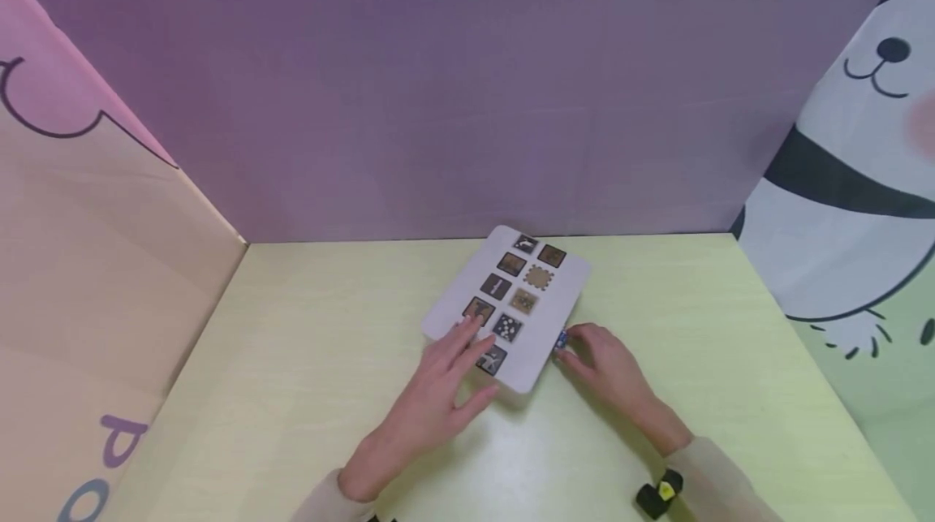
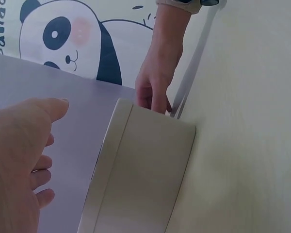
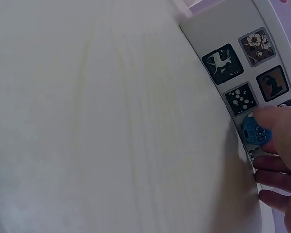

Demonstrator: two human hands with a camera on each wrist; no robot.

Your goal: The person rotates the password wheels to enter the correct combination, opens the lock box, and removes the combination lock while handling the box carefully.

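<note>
A white lidded box (image 1: 456,307) with small square pictures on top lies at an angle near the back of the table. My left hand (image 1: 438,396) rests over the lid's near left part, its fingers spread and fairly straight. At the box's right side, my right hand (image 1: 612,368) pinches a small blue combination lock (image 3: 254,132) between thumb and fingers. Rows of white digits show on the lock in the right wrist view. It sits against the picture-covered side wall of the box (image 3: 208,31); whether it is fastened there cannot be seen.
The pale wooden table (image 1: 307,319) extends around the box. A purple cloth wall (image 1: 467,84) stands right behind it. Printed panels rise on both sides, the right one with a panda (image 1: 840,205). A black band with a yellow mark (image 1: 660,493) is at my right wrist.
</note>
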